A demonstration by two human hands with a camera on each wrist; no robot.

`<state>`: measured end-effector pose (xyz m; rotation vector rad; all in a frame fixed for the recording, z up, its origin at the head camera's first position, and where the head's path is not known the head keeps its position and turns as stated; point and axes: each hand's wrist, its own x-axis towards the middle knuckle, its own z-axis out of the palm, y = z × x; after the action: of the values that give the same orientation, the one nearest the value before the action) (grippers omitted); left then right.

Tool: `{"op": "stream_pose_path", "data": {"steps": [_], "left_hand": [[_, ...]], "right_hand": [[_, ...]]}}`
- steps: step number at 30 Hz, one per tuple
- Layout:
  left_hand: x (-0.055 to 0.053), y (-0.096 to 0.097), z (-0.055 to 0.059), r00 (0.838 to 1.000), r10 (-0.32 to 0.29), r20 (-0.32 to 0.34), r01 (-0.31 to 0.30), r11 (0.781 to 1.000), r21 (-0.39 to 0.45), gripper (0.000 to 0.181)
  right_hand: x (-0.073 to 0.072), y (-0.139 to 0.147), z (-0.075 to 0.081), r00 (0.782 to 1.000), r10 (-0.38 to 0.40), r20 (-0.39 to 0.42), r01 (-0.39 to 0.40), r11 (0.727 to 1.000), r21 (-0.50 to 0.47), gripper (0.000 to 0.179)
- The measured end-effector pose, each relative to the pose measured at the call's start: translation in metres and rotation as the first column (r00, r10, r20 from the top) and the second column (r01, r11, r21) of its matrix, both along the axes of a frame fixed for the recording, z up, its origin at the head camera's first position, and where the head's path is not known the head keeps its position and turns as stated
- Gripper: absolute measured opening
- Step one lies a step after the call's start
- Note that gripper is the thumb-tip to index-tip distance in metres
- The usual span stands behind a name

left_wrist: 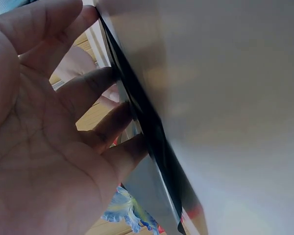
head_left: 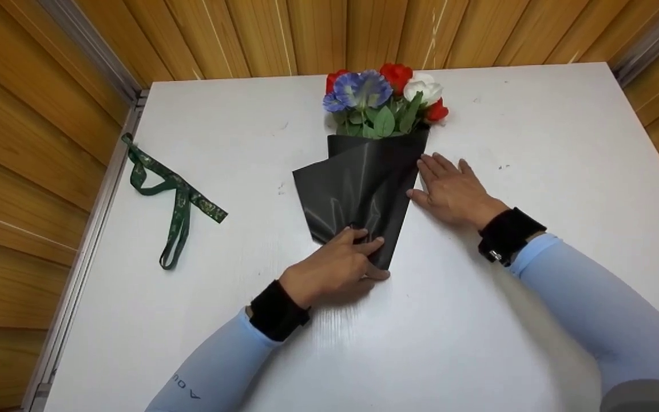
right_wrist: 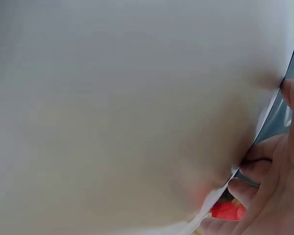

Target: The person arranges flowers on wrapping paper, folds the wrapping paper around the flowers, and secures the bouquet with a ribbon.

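Note:
A bouquet of red, white and blue-purple flowers [head_left: 362,90] with green leaves lies on the table, its lower part wrapped in black paper [head_left: 358,177]. My left hand [head_left: 338,266] presses its spread fingertips on the narrow lower end of the wrap; the left wrist view shows those fingers [left_wrist: 90,85] against the dark paper. Along the wrap's right edge rests my right hand [head_left: 452,191], fingers extended. In the right wrist view its fingertips [right_wrist: 257,159] touch the paper's edge. The stems are hidden inside the wrap.
A dark green patterned ribbon [head_left: 178,183] lies loosely looped at the left of the white table [head_left: 507,320]. Wood-panelled walls [head_left: 318,34] stand behind and beside the table, with a metal rail [head_left: 92,229] along its left edge.

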<state>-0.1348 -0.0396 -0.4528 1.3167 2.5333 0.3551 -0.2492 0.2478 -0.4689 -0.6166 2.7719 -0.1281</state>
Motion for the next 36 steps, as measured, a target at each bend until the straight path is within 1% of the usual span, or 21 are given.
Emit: {"op": "stream_pose_path", "data": {"steps": [4,8,10,15,21,26,30,32,34,36], "left_hand": [[0.000,0.000,0.001,1.000,0.008,0.012,-0.008,1.000,-0.011,0.030],[0.001,-0.001,0.002,1.000,0.019,0.024,-0.019,1.000,-0.002,0.030],[0.001,-0.002,0.002,0.999,0.023,0.028,-0.023,1.000,0.002,0.030],[0.001,-0.003,0.002,1.000,0.012,0.017,-0.012,1.000,0.000,0.030],[0.002,-0.001,0.003,1.000,0.006,-0.005,-0.006,1.000,-0.013,0.030],[0.003,0.002,0.003,1.000,-0.001,-0.011,0.001,1.000,-0.023,0.030],[0.001,0.001,0.003,1.000,-0.003,-0.006,0.003,1.000,-0.007,0.030],[0.000,-0.001,0.002,1.000,0.003,-0.005,-0.003,1.000,0.007,0.032],[0.001,-0.003,0.001,1.000,0.006,-0.013,-0.006,1.000,0.026,0.036],[0.001,-0.006,-0.001,1.000,0.010,-0.022,-0.009,0.999,0.042,0.042]], "right_hand": [[-0.015,0.003,0.002,0.999,-0.031,0.028,0.031,0.999,0.014,0.083],[-0.027,0.004,0.005,0.998,-0.056,0.038,0.054,0.998,0.037,0.083],[-0.033,0.005,0.006,0.997,-0.066,0.036,0.064,0.997,0.054,0.083],[-0.047,0.004,0.008,0.995,-0.094,0.027,0.092,0.993,0.080,0.081],[-0.060,0.006,0.010,0.993,-0.118,0.021,0.116,0.990,0.079,0.081],[-0.066,0.011,0.012,0.990,-0.138,0.024,0.135,0.986,0.097,0.081],[-0.066,0.006,0.013,0.983,-0.179,0.041,0.174,0.979,0.104,0.080],[-0.061,-0.001,0.012,0.981,-0.193,0.014,0.191,0.976,0.100,0.076],[-0.051,-0.011,0.010,0.981,-0.190,-0.033,0.192,0.978,0.079,0.070],[-0.036,-0.021,0.007,0.983,-0.162,-0.085,0.166,0.985,0.043,0.065]]}}
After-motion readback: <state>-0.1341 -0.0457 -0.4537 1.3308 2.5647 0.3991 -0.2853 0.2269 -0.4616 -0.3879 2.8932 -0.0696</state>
